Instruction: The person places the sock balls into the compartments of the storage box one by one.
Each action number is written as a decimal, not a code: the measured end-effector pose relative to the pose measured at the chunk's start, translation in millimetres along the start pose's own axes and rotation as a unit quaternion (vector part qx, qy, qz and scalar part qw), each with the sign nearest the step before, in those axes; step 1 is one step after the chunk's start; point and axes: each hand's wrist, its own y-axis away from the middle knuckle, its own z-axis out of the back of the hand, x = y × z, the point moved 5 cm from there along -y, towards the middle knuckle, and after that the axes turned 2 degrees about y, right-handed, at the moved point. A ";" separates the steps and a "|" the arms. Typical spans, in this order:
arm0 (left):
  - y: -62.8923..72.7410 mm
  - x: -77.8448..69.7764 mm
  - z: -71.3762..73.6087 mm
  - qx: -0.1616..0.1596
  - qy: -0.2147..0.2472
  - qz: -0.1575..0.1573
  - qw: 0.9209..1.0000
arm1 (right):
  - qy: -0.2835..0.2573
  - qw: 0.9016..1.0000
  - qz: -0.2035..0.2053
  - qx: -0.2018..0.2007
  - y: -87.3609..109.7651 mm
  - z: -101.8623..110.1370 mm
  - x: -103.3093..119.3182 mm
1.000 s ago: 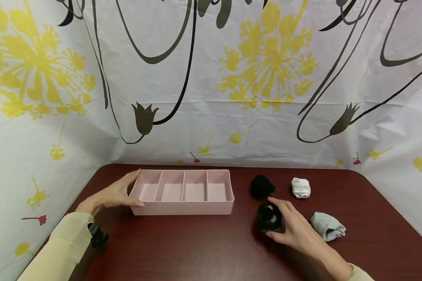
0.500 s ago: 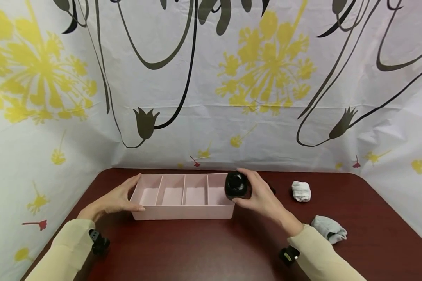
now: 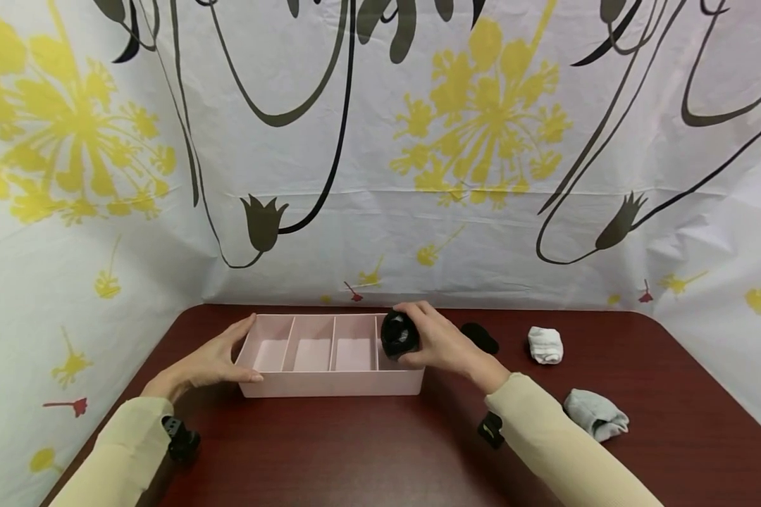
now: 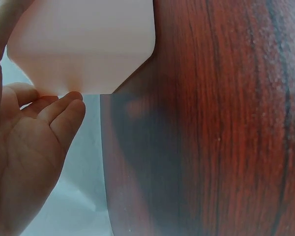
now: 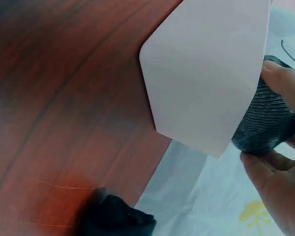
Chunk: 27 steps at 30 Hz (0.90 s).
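Note:
A pale pink box (image 3: 330,384) with a row of upright dividers lies across the back of the table. My left hand (image 3: 206,355) holds its left end, thumb at the front wall and fingers at the far side; the left wrist view shows curled fingertips against the end wall (image 4: 88,44). Over the rightmost compartment, my right hand (image 3: 447,345) grips a rolled black sock (image 3: 399,334) between thumb and fingers. Its ribbed knit (image 5: 265,118) shows just past the box's rim in the right wrist view. The sock's underside is hidden in the head view.
Right of the box lies another black cloth bundle (image 3: 480,338), partly behind my right hand. A small white rolled cloth (image 3: 545,345) and a grey one (image 3: 596,414) lie farther right. Patterned sheeting (image 3: 380,246) hangs behind the dark red table (image 3: 330,451).
My right hand has lifted the rolled black sock from the table and carried it left and back, over the box's rightmost compartment. My left hand has kept its hold on the box.

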 end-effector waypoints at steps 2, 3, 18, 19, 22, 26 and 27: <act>-0.2 0.7 -0.7 -0.001 -0.001 -0.003 1.000 | 0.018 1.000 0.012 0.019 -3.8 -2.8 2.7; -0.3 1.1 -0.9 -0.002 -0.002 -0.005 1.000 | 0.031 0.999 0.022 0.025 -5.5 -4.1 4.3; 0.2 2.6 -1.8 -0.002 0.001 -0.006 1.000 | 0.156 0.976 0.021 0.153 -24.4 -24.7 13.6; 0.3 2.7 -1.9 -0.001 0.002 -0.006 1.000 | 0.164 0.973 0.015 0.163 -25.5 -26.7 13.6; 0.2 2.5 -1.8 -0.002 0.002 -0.008 1.000 | 0.196 0.964 0.004 0.181 -27.0 -32.0 14.0; -0.6 2.1 -1.5 -0.002 0.001 -0.008 1.000 | 0.245 0.952 0.016 0.184 -27.1 -36.9 16.5; -0.8 2.1 -1.5 -0.002 0.000 -0.007 1.000 | 0.256 0.949 0.021 0.183 -27.2 -37.6 17.3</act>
